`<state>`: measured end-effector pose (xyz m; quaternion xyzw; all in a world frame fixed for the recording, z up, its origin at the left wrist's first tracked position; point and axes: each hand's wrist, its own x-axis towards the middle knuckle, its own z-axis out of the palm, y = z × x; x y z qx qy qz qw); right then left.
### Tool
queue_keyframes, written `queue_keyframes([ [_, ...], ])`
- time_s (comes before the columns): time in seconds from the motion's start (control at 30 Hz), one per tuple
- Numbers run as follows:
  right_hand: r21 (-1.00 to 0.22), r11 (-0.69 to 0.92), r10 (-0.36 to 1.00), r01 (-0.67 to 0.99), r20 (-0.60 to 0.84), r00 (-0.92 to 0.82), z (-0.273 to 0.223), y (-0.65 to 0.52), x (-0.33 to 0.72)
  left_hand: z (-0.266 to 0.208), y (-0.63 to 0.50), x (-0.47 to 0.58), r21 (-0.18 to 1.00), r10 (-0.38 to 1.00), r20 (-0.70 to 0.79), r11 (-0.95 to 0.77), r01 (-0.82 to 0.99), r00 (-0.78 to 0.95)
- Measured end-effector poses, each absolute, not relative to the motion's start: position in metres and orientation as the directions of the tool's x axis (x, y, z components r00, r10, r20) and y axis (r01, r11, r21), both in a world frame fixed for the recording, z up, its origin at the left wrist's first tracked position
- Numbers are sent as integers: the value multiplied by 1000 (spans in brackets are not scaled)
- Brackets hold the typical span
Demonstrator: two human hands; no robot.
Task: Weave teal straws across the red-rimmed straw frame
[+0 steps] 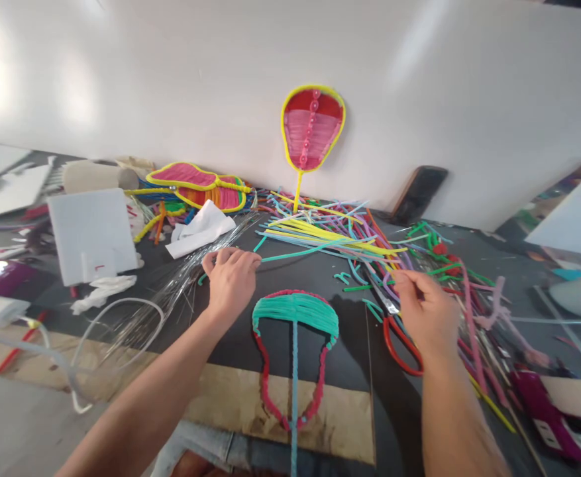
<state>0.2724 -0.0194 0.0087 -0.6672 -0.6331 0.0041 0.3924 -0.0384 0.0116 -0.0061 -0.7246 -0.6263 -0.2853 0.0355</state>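
My left hand (231,278) is closed on a teal pipe cleaner (300,252), which stretches to the right over the pile. On the other side, my right hand (426,315) has thumb and forefinger pinched near the ends of several yellow pipe cleaners (315,232); what is in the pinch cannot be made out. Between my forearms lies a paddle-shaped frame (265,377) of red pipe cleaner, its upper part wound with teal strands (295,311). A blue-green twisted stem (295,391) runs down its middle. Red-handled scissors (402,348) lie just left of my right wrist.
A finished pink-and-yellow paddle shape (313,129) leans on the white wall, near a dark phone (419,192). Silvery strands (171,291), crumpled white paper (203,228) and a white cable (116,301) lie left. A purple device (551,411) sits at the lower right.
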Motion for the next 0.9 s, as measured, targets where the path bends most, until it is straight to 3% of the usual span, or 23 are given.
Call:
queue_keyframes([
  [0.1, -551, 154, 868, 820, 472, 154, 10, -20, 265, -5, 12, -39, 327, 878, 478, -184, 927, 6],
  [0.2, -542, 247, 926, 804, 376, -31, 13, -30, 245, -3, 12, -39, 359, 874, 485, -172, 917, -26],
  [0.3, -448, 352, 933, 822, 98, -346, 15, -51, 211, -1, 11, -38, 368, 872, 489, -174, 913, -31],
  [0.37, -354, 409, 894, 841, -31, -447, 13, -66, 187, 1, 10, -38, 371, 870, 492, -178, 912, -31],
  [0.5, -180, 445, 863, 877, -177, -474, 1, -81, 157, 4, 7, -37, 395, 863, 504, -188, 899, -41],
  [0.57, -161, 412, 877, 897, -197, -438, -3, -81, 154, 5, 6, -36, 433, 860, 506, -190, 881, -64],
  [0.63, -226, 354, 898, 908, -189, -397, -2, -77, 159, 6, 6, -36, 519, 861, 498, -196, 832, -107],
  [0.73, -507, 219, 933, 834, -141, -331, 7, -67, 174, 8, 7, -35, 801, 860, 429, -223, 555, -274],
  [0.8, -757, 84, 961, 648, -110, -253, 14, -60, 186, 9, 8, -35, 941, 854, 320, -238, 241, -409],
  [0.9, -977, -66, 992, 204, -87, -94, 16, -49, 200, 9, 11, -36, 976, 867, 135, -201, -89, -480],
])
